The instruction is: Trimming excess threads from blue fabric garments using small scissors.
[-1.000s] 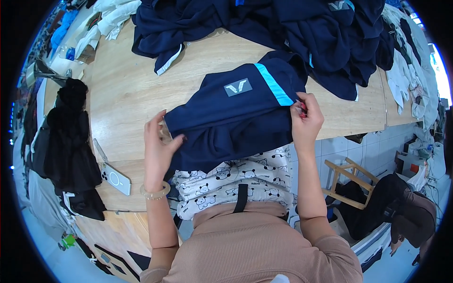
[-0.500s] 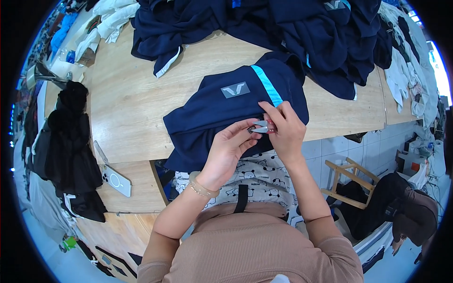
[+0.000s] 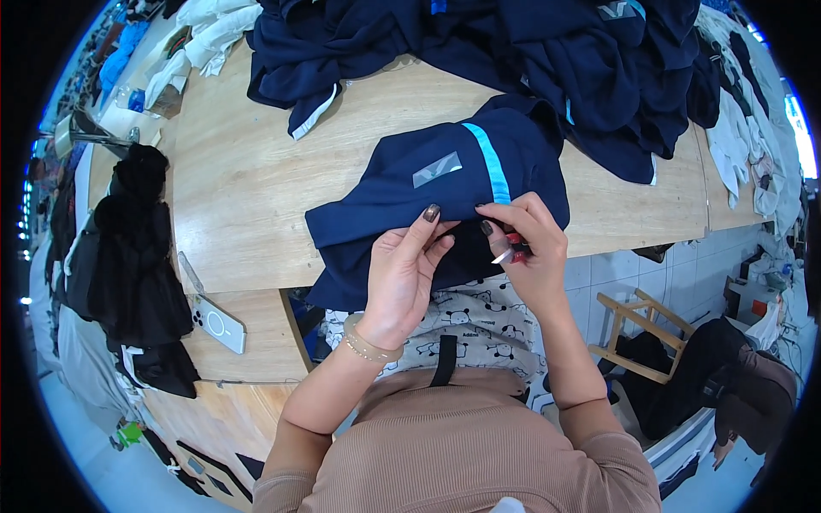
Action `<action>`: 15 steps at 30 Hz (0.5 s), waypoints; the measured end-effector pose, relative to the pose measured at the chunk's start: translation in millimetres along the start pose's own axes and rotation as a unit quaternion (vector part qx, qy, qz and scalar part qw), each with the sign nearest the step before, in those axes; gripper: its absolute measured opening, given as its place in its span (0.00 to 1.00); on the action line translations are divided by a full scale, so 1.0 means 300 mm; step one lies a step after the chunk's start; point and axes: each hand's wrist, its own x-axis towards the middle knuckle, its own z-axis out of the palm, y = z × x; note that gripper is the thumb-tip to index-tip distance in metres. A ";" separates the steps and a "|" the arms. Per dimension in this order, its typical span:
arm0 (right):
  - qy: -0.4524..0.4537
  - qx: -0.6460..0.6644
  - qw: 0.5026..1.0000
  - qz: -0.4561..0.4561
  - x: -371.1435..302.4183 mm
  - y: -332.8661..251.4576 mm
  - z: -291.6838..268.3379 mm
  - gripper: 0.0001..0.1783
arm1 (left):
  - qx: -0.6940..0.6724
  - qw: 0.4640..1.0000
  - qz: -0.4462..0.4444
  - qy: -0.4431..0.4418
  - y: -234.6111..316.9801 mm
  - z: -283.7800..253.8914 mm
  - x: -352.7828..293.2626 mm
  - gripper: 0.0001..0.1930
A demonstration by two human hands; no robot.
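My left hand (image 3: 398, 278) and right hand (image 3: 542, 256) pinch the navy garment (image 3: 466, 184) at the near edge of the counter (image 3: 248, 239); my right also grips snips (image 3: 506, 256), blades best angled clear of the cloth.

Garment (image 3: 459, 191) across near edge of table (image 3: 239, 197), clothing pile (image 3: 590, 77) behind, phone (image 3: 220, 327) left, stool (image 3: 631, 364) right

A creased navy garment (image 3: 449, 190) with a light-blue stripe (image 3: 490, 162) overhangs the table (image 3: 239, 197), red-handled snips (image 3: 505, 256) above it.
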 end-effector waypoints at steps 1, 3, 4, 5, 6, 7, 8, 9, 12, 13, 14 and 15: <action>-0.012 0.023 0.999 0.024 0.005 -0.019 -0.005 0.20 | 0.013 1.000 0.013 -0.004 0.003 0.003 -0.003 0.08; 0.004 0.023 1.000 0.009 0.016 -0.046 -0.009 0.19 | 0.012 1.000 0.015 -0.010 0.006 0.001 -0.009 0.08; 0.019 0.023 1.000 -0.008 0.021 -0.059 -0.008 0.18 | 0.010 1.000 0.018 -0.017 0.008 0.000 -0.012 0.09; 0.026 0.028 0.999 -0.017 0.028 -0.071 -0.002 0.17 | 0.011 1.000 0.017 -0.017 0.009 -0.001 -0.015 0.09; 0.032 0.032 0.999 -0.026 0.037 -0.081 0.007 0.15 | -0.005 0.999 0.021 -0.033 0.010 -0.001 -0.018 0.09; 0.042 0.034 0.998 -0.046 0.046 -0.086 0.020 0.15 | -0.021 0.998 0.024 -0.048 0.010 0.000 -0.020 0.09; 0.042 0.033 0.997 -0.046 0.048 -0.081 0.026 0.15 | -0.021 0.998 0.024 -0.048 0.011 0.006 -0.023 0.09; 0.042 0.023 0.997 -0.062 0.045 -0.070 0.035 0.16 | -0.009 0.999 0.016 -0.038 0.015 0.016 -0.027 0.09; 0.043 0.014 0.995 -0.084 0.054 -0.056 0.042 0.17 | 0.003 0.999 0.001 -0.032 0.021 0.016 -0.029 0.10; 0.041 0.046 0.997 -0.054 0.062 -0.064 0.041 0.15 | 0.004 0.999 -0.005 -0.036 0.023 0.012 -0.029 0.11; 0.039 0.078 0.996 -0.024 0.070 -0.074 0.038 0.13 | 0.004 0.999 -0.004 -0.035 0.026 0.012 -0.030 0.11; 0.038 0.104 0.994 0.022 0.079 -0.090 0.031 0.09 | 0.007 1.000 -0.002 -0.030 0.030 0.015 -0.033 0.11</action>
